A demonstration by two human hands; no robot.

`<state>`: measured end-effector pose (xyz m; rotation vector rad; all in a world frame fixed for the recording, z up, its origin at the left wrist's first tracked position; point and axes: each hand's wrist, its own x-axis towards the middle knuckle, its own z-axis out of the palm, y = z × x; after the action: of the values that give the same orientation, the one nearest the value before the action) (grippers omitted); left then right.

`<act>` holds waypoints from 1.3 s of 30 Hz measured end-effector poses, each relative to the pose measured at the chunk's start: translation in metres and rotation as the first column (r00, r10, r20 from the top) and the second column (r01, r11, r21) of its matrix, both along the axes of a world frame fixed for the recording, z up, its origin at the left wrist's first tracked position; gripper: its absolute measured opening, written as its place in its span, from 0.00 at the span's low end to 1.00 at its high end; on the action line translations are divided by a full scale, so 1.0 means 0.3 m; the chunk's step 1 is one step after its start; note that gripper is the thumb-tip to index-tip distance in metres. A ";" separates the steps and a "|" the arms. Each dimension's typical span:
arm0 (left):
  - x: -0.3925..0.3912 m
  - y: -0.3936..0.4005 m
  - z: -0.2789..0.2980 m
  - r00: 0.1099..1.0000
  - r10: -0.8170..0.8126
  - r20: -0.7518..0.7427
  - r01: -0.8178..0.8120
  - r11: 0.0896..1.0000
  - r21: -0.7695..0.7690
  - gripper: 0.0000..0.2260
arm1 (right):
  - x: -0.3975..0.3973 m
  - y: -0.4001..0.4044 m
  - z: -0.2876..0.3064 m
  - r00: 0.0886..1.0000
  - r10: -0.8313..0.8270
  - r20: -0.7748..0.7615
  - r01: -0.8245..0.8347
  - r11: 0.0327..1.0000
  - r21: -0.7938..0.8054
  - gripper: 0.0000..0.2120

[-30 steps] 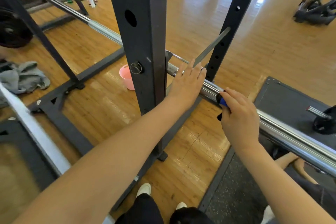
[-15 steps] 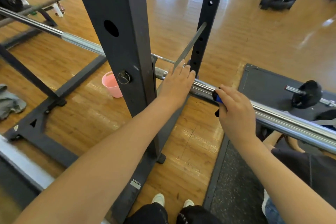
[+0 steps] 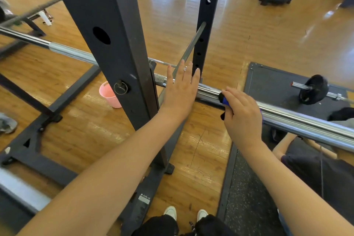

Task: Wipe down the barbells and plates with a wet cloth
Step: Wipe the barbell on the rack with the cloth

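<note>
A chrome barbell (image 3: pixel 298 119) runs from the upper left to the lower right and rests in a black rack. My left hand (image 3: pixel 181 90) lies flat on the bar beside the rack upright, fingers straight and spread. My right hand (image 3: pixel 242 116) wraps a blue cloth (image 3: pixel 225 101) around the bar's sleeve, just right of the left hand. Most of the cloth is hidden under the fingers.
The rack's thick black upright (image 3: pixel 115 48) stands close in front, with a thinner holed post (image 3: pixel 206 21) behind. A pink bucket (image 3: pixel 109 95) sits on the wooden floor. A small plated barbell (image 3: pixel 314 90) lies on a black mat. Someone's arm and dark clothing (image 3: pixel 314 161) show under the bar.
My view has turned right, so the rack has shifted left in the frame. My left fingers have straightened and spread on the bar. The right hand with the cloth has stayed at about the same spot on the sleeve.
</note>
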<state>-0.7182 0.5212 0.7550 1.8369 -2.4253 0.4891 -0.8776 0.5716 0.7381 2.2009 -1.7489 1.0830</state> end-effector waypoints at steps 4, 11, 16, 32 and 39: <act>0.018 -0.016 -0.006 0.993 -0.050 -0.106 0.050 0.999 -0.002 0.33 | -0.003 0.004 0.011 1.000 0.013 -0.001 -0.013 1.000 -0.003 0.17; 0.027 -0.022 -0.018 0.995 -0.076 -0.068 0.074 0.997 -0.035 0.30 | -0.062 0.051 -0.003 0.998 -0.046 0.032 0.046 0.999 -0.007 0.15; -0.007 0.007 -0.019 0.994 0.014 0.106 -0.005 0.996 -0.084 0.39 | 0.009 0.007 0.020 0.996 -0.019 0.088 0.020 1.000 -0.009 0.14; -0.056 -0.013 0.014 0.942 -0.312 0.120 0.310 0.950 0.041 0.26 | -0.109 0.051 -0.015 0.998 -0.056 0.034 0.057 0.998 -0.034 0.17; -0.128 0.005 0.012 0.971 -0.237 0.045 0.232 0.969 0.084 0.35 | -0.072 0.023 0.014 0.997 -0.068 0.038 0.068 0.998 -0.005 0.18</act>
<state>-0.7565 0.5225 0.7587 1.5507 -2.6889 0.4366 -0.8992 0.5786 0.7424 2.1140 -1.8198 1.1205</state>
